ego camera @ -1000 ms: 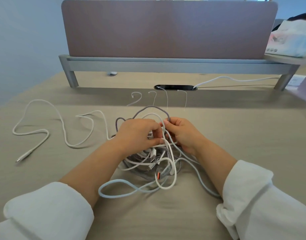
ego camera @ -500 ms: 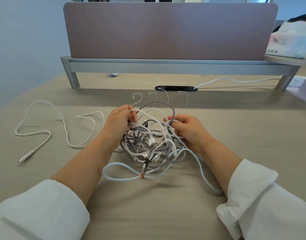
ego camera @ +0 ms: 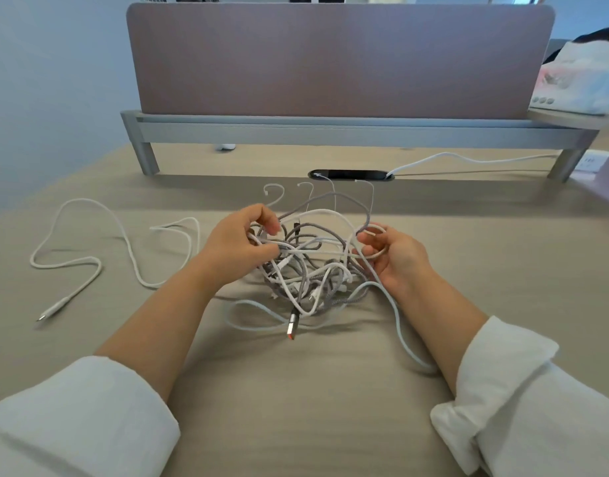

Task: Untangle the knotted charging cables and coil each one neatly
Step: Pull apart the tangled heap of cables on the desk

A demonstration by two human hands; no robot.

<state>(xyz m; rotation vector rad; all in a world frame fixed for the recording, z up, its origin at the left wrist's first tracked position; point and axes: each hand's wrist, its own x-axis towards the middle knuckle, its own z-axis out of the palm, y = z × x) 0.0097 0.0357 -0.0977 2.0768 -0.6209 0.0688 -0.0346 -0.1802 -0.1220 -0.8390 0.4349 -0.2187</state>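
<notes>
There's the left hand (ego camera: 234, 242) with fingers curled round strands on one side, right hand (ego camera: 399, 258) hooking a white loop (ego camera: 373, 232) on the other, tangle (ego camera: 310, 270) slung between both sets of fingers, and a hard pull apart now could cinch those knots tighter.

Tabletop (ego camera: 296, 390): pale wood-look laminate, matt finish. Rear edge carries a mauve fabric divider panel (ego camera: 340, 60) w/ rounded top corners, seated in a grey metal rail (ego camera: 330, 134) on short legs (one at each end). Black oval cable slot (ego camera: 351, 174) set into the surface just fwd of the rail. Wall (ego camera: 48, 80) at L: plain, pale blue. Side shelf (ego camera: 571, 118) at far R, approx. level w/ the rail. Soft shadow band under the rail; light even.
</notes>
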